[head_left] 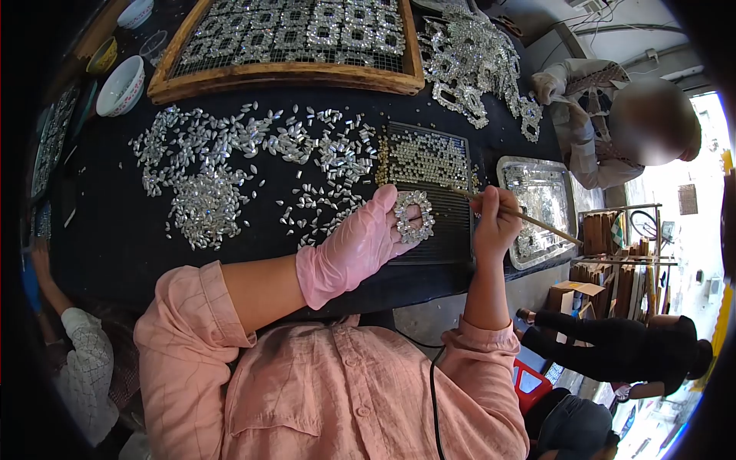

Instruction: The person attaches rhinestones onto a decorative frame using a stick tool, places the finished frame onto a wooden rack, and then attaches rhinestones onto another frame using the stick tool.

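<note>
My left hand [356, 245], in a pink glove, holds an oval rhinestone ornament [415, 217] with an open centre on its fingers. A thin wooden stick [548, 228] is pinched in my bare right hand [497, 218]; its tip points left, above the ornament. Under and behind both hands lies a black ribbed tray [445, 245], its upper part covered with small round stones [429, 159]. To the left, loose leaf-shaped crystals [207, 203] are heaped on the dark cloth, with small rectangular stones [345, 157] nearer the tray.
A wooden-framed mesh rack [287, 74] of ornaments stands at the back. Beside it is a pile of rhinestone pieces [471, 65], which a co-worker [594, 123] touches. A metal tray [502, 165] sits at right, bowls [121, 86] at left. Another person's arm [46, 272] reaches in from lower left.
</note>
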Motion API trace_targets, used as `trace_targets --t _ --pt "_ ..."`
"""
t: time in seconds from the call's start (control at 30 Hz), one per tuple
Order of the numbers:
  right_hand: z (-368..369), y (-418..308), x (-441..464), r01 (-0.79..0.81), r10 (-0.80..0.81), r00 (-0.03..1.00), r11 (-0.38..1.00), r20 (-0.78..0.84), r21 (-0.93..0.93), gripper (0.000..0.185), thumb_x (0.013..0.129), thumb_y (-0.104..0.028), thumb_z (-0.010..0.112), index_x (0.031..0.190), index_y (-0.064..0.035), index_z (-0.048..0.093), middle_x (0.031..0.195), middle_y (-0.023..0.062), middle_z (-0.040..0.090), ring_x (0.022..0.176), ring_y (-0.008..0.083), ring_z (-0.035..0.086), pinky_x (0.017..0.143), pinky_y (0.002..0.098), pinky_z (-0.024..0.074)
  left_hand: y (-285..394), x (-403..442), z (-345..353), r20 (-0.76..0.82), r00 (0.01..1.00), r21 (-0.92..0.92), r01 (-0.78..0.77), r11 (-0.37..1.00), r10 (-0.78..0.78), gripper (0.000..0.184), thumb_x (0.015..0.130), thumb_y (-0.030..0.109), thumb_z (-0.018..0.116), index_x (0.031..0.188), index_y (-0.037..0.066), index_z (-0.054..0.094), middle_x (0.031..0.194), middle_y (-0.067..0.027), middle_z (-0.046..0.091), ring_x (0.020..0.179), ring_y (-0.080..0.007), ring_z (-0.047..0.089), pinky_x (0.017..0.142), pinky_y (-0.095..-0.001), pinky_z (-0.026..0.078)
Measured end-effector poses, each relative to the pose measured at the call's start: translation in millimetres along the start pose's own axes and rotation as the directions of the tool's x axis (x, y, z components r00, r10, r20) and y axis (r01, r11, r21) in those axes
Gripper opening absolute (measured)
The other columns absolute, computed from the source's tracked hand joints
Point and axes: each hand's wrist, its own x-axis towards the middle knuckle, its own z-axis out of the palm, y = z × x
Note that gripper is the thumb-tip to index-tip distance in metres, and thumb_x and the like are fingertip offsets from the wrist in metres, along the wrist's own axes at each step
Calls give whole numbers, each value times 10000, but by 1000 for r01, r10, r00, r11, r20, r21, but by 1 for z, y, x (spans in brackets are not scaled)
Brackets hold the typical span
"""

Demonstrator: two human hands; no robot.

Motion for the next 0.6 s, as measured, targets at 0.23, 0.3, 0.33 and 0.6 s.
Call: trace_targets --t 0.23,0.3,0.33,0.6 --pt "3 4 1 73 -70 996 996 46 -52 184 880 -155 536 762 -14 533 632 28 559 578 63 519 530 183 394 -1 1 -3 17 1000 -6 -6 1000 6 499 917 435 336 1249 65 380 1217 -77 455 1125 -204 445 999 -373 333" --pt "1 5 0 56 -56 998 998 18 -4 187 884 -149 526 759 -11 532 635 35 556 574 67 521 529 184 396 0 0 -1 4 1000 3 -5 1000 5 499 917 436 336 1245 64 381 1214 -78 457 1120 -207 450 998 -373 334" --pt "0 2 -1 61 -61 998 998 10 21 187 886 -146 521 761 -8 531 637 37 554 573 69 523 528 185 396 0 -1 0 -3 1000 7 -5 1000 5 498 917 436 335 1244 63 382 1212 -79 457 1118 -208 452 998 -373 335" --pt "-8 -22 -28 231 -285 939 938 193 259 215 881 -124 491 705 -1 476 624 88 508 507 115 464 472 223 364 0 -1 -1 7 1000 10 0 1000 0 515 902 459 365 1228 60 384 1207 -91 453 1133 -217 434 993 -373 326"
